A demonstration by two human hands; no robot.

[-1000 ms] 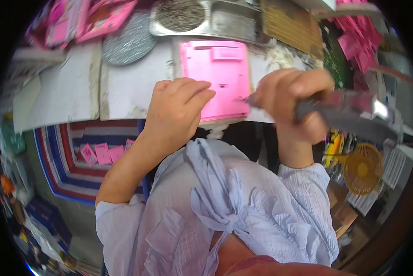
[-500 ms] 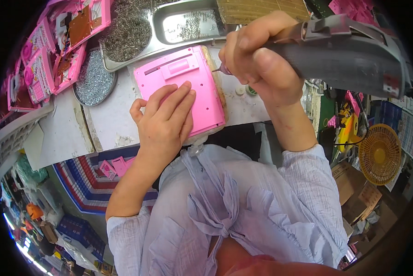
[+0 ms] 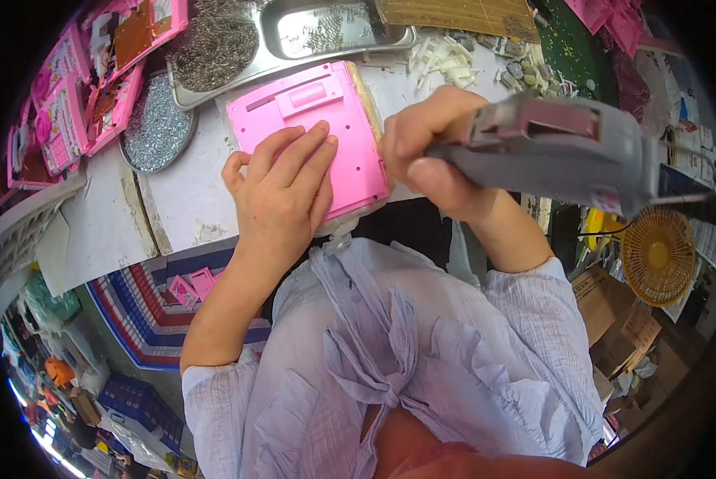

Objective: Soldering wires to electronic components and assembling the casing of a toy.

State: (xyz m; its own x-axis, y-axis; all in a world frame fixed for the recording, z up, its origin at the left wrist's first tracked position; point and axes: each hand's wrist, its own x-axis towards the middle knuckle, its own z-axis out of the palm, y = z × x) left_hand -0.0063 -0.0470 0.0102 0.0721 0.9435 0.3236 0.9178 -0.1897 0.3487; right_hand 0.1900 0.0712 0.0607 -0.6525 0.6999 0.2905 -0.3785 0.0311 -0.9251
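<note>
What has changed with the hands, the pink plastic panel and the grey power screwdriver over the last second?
The right hand has brought the grey power screwdriver in from the right, so its front end now sits at the right edge of the pink plastic panel. The left hand has settled flatter on the panel, fingers spread across its lower half. Unchanged: the same grip on the tool, and the metal trays of screws behind.

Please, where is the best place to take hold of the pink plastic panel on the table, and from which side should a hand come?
Probably the far edge of the pink plastic panel. That edge is bare, while the left hand lies flat on the near half and the right hand with the grey power tool crowds the right side.
</note>
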